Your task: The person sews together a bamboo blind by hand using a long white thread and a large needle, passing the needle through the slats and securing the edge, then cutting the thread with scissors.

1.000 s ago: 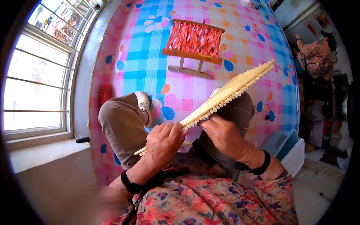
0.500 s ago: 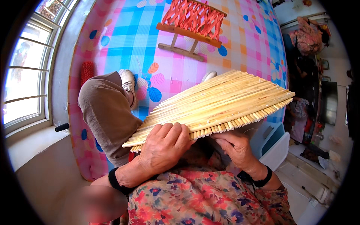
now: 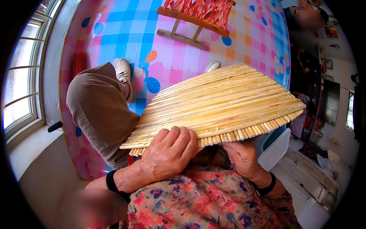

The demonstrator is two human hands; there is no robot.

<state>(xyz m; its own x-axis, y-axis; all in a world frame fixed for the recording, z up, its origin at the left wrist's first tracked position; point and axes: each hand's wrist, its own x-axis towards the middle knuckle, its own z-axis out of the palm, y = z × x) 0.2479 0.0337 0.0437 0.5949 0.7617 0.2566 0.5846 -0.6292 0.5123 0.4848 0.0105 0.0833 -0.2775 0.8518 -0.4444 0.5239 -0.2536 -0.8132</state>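
A stiff mat of pale yellow plant stalks (image 3: 217, 103) lies tilted over my lap. Its stalks run side by side in two crossed layers, with cut ends showing along the near edge and small stitches of thread on top. My left hand (image 3: 169, 152) grips the near edge left of the middle, its curled fingers over the top. At the right part of that edge, my right hand (image 3: 244, 158) holds the mat from beneath. Its fingertips are hidden under the stalks, so I cannot see whether they pinch anything small.
Beyond my feet stands a wooden rack (image 3: 190, 21) strung with red-orange strips. A checked, leaf-patterned sheet (image 3: 126, 34) covers the floor. A pale plastic bin (image 3: 276, 149) stands by my right arm. The window wall (image 3: 49, 76) is on the left; another person (image 3: 310, 17) is at far right.
The mat has shifted slightly, its right corner going a little right and down. Both hands keep their places on its edge. The view has moved, so the rack sits higher.
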